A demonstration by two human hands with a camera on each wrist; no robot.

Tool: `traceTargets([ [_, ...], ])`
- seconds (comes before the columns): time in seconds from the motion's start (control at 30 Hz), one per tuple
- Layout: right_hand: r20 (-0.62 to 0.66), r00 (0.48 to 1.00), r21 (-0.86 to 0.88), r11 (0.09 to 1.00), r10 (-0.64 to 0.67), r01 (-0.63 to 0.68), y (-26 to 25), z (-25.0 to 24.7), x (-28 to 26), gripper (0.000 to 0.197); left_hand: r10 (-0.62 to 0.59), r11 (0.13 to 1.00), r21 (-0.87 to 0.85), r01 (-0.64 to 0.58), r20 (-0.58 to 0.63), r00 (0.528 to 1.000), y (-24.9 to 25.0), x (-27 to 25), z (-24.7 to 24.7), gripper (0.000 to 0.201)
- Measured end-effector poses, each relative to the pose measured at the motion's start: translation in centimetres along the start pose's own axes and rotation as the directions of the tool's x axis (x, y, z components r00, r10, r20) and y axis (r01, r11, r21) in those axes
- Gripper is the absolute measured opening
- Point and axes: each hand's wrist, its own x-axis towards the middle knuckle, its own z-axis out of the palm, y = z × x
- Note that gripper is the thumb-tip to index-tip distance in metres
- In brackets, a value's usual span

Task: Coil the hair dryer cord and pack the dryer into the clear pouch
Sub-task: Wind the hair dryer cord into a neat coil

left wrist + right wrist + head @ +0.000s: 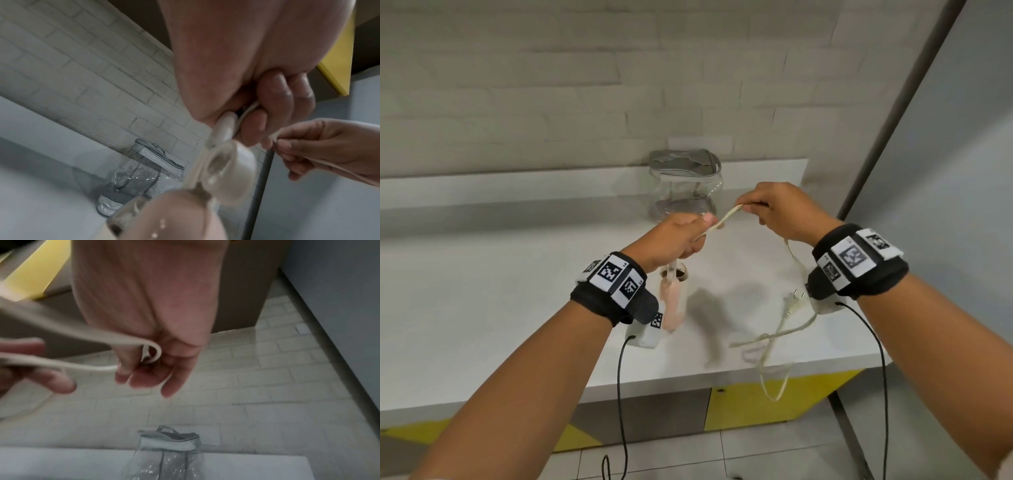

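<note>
The limp, light cord (722, 222) is pinched in a doubled loop by the right hand (784, 212), while the dryer (674, 301) is gripped by the left hand (674, 240) above the worktop (517, 308), before the clear pouch (685, 185).

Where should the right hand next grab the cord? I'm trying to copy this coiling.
Probably the slack stretch of cord hanging just below the right hand, pinched from above. It hangs free there; farther down it lies in tangled loops by the plug and over the counter edge.
</note>
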Motion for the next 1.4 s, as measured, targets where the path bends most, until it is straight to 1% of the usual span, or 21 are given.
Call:
traceTargets([
  [0.07, -0.16, 0.987, 0.034, 0.999, 0.001, 0.005, -0.1, 1.0, 0.3, 0.023, -0.008, 1.0, 0.026, 0.007, 0.03, 1.0, 0.4, -0.3, 0.5, 0.045],
  [0.13, -0.265, 0.963, 0.096, 0.995, 0.038, -0.013, -0.6, 1.9, 0.8, 0.023, -0.001, 1.0, 0.028, 0.0, 0.04, 0.999, 0.6, -0.4, 0.8, 0.047],
  [0.2, -0.307, 0.949, 0.114, 0.993, 0.073, -0.04, -0.8, 2.8, 1.3, 0.024, 0.017, 1.0, -0.016, -0.017, 0.048, 0.999, 0.7, -0.5, 0.8, 0.046],
  [0.27, -0.306, 0.944, 0.16, 0.984, 0.126, -0.079, -1.1, 3.4, 1.8, 0.028, 0.05, 0.996, -0.083, -0.045, 0.057, 0.997, 1.0, -0.4, 0.7, 0.044],
  [0.33, -0.265, 0.951, 0.236, 0.967, 0.159, -0.096, -1.2, 4.0, 1.9, 0.034, 0.086, 0.987, -0.142, -0.078, 0.052, 0.995, 1.4, -0.3, 0.7, 0.042],
  [0.37, -0.241, 0.96, 0.24, 0.967, 0.143, -0.084, -1.2, 4.4, 1.9, 0.037, 0.1, 0.981, -0.17, -0.093, 0.033, 0.994, 1.7, -0.3, 0.8, 0.042],
  [0.43, -0.172, 0.98, 0.176, 0.982, 0.102, -0.071, -1.2, 5.4, 1.9, 0.039, 0.119, 0.963, -0.238, -0.125, -0.042, 0.992, 2.3, -0.1, 1.0, 0.042],
  [0.5, -0.028, 0.994, 0.113, 0.988, 0.109, -0.105, -1.4, 6.4, 2.0, 0.033, 0.118, 0.938, -0.309, -0.155, -0.134, 0.984, 2.5, 0.2, 1.2, 0.041],
  [0.57, 0.113, 0.987, 0.129, 0.984, 0.111, -0.125, -1.6, 7.2, 2.0, 0.025, 0.101, 0.926, -0.338, -0.167, -0.204, 0.974, 2.3, 0.4, 1.2, 0.037],
  [0.63, 0.168, 0.982, 0.152, 0.982, 0.088, -0.114, -2.1, 7.6, 1.4, 0.024, 0.099, 0.928, -0.328, -0.174, -0.233, 0.967, 2.0, 0.6, 1.1, 0.032],
  [0.77, 0.17, 0.985, 0.127, 0.992, -0.016, -0.006, -3.9, 8.2, -0.1, 0.028, 0.069, 0.941, -0.29, -0.173, -0.335, 0.94, 1.8, 0.8, 1.0, 0.025],
  [0.87, 0.231, 0.972, 0.089, 0.996, -0.03, 0.01, -4.7, 7.5, -0.8, 0.031, 0.069, 0.966, -0.198, -0.166, -0.422, 0.904, 1.5, 1.2, 0.5, 0.025],
  [0.93, 0.276, 0.959, 0.127, 0.991, -0.069, 0.035, -5.0, 6.3, -1.2, 0.031, 0.079, 0.979, -0.129, -0.157, -0.469, 0.88, 0.8, 1.5, 0.0, 0.024],
  [1.0, 0.275, 0.955, 0.151, 0.986, -0.107, 0.067, -5.3, 4.7, -1.1, 0.03, 0.089, 0.991, -0.038, -0.125, -0.498, 0.862, 0.1, 1.8, -0.3, 0.021],
  [1.13, 0.256, 0.95, 0.115, 0.982, -0.176, 0.151, -5.8, 1.9, -0.1, 0.026, 0.131, 0.986, 0.157, -0.059, -0.503, 0.854, -0.6, 2.5, 0.1, 0.025],
  [1.17, 0.255, 0.948, 0.106, 0.98, -0.192, 0.17, -5.8, 1.5, 0.1, 0.024, 0.136, 0.98, 0.195, -0.042, -0.5, 0.855, -0.6, 2.7, 0.1, 0.026],
  [1.2, 0.251, 0.947, 0.105, 0.978, -0.202, 0.181, -5.6, 1.1, 0.5, 0.023, 0.137, 0.975, 0.222, -0.031, -0.479, 0.867, -0.5, 2.8, 0.0, 0.027],
  [1.23, 0.246, 0.947, 0.101, 0.978, -0.204, 0.184, -5.4, 0.8, 0.8, 0.023, 0.132, 0.973, 0.227, -0.033, -0.439, 0.889, -0.4, 2.8, -0.2, 0.027],
  [1.3, 0.234, 0.952, 0.07, 0.98, -0.196, 0.185, -4.8, 0.3, 1.4, 0.023, 0.116, 0.986, 0.153, -0.07, -0.324, 0.939, -0.1, 2.6, -0.4, 0.028],
  [1.33, 0.218, 0.957, 0.054, 0.981, -0.194, 0.187, -4.5, 0.1, 1.8, 0.022, 0.108, 0.991, 0.108, -0.081, -0.272, 0.956, -0.1, 2.3, -0.5, 0.029],
  [1.4, 0.178, 0.966, 0.042, 0.983, -0.186, 0.181, -3.9, -0.2, 2.5, 0.022, 0.09, 0.995, 0.056, -0.079, -0.211, 0.973, -0.2, 1.9, -0.8, 0.036],
])
